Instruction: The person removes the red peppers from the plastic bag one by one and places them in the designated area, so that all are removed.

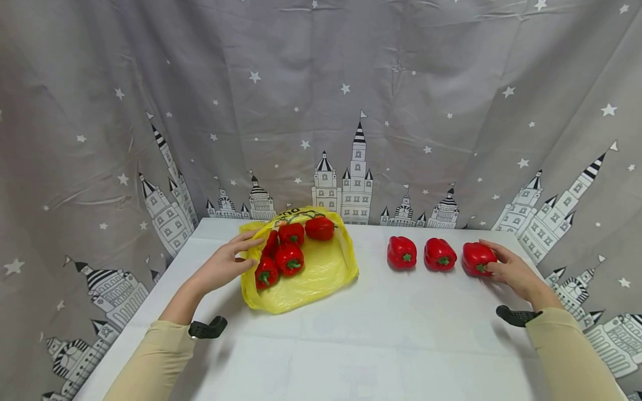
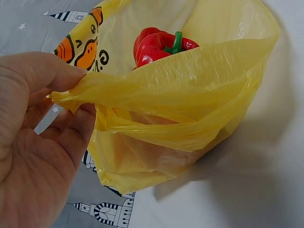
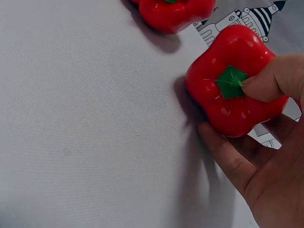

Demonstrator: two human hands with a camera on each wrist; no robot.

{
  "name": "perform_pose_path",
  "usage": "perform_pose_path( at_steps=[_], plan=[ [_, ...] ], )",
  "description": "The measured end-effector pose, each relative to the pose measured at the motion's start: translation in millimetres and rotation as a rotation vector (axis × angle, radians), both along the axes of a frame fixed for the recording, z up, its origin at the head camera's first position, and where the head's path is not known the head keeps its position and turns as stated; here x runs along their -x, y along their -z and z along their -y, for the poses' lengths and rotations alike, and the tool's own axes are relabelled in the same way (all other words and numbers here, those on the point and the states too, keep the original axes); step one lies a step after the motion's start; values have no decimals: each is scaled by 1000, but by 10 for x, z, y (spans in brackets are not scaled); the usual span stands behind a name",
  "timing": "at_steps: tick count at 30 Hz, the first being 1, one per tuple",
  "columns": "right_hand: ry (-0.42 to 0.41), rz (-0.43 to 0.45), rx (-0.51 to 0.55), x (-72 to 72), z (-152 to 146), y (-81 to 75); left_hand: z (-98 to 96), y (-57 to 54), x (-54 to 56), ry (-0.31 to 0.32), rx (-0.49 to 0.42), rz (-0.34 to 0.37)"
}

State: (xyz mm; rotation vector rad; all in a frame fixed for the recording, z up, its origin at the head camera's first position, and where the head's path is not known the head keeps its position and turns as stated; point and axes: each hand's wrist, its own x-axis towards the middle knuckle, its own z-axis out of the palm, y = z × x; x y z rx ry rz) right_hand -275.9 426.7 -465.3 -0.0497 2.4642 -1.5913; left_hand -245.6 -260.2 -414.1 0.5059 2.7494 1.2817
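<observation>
Three red peppers [image 1: 439,254] form a row on the right side of the white table [image 1: 371,340], toward its far edge, with small gaps between them. Right hand [image 1: 519,277]: clamped on the outermost pepper [image 1: 473,258] of the row. The thumb lies against the green stem [image 3: 231,82]; the fingers reach around the side. Whether this pepper bears on the table cannot be told.

Left hand [image 1: 223,270]: thumb and fingers together, pinching the gathered rim of the yellow bag [image 1: 321,284] at its left side. The bag lies on the table, left of the row, mouth open, with a cartoon print [image 2: 87,52] on the film. Five more peppers are inside the bag: four cluster at its left, near the left hand; one lies just right of them, toward the back.

A black device [image 1: 208,327] sits at each beige sleeve [image 1: 155,356]. A grey curtain [image 1: 301,67] with stars and castles hangs behind the table.
</observation>
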Motion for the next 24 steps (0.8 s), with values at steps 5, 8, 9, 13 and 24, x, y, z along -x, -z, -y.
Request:
perform_pose_path(
  at_steps=[5,8,9,13,24],
  plan=[
    [-5,4,4,34,-1,28,-3,2,0,8,-5,-5],
    [-13,2,8,45,1,40,-2,5,2,11,-2,-11],
    [-15,2,11,45,3,40,-2,9,4,11,-2,-11],
    [-19,2,21,38,15,30,3,21,12,10,1,-11],
    [-1,11,17,27,-19,17,-10,-5,-5,7,4,-9]
  ],
)
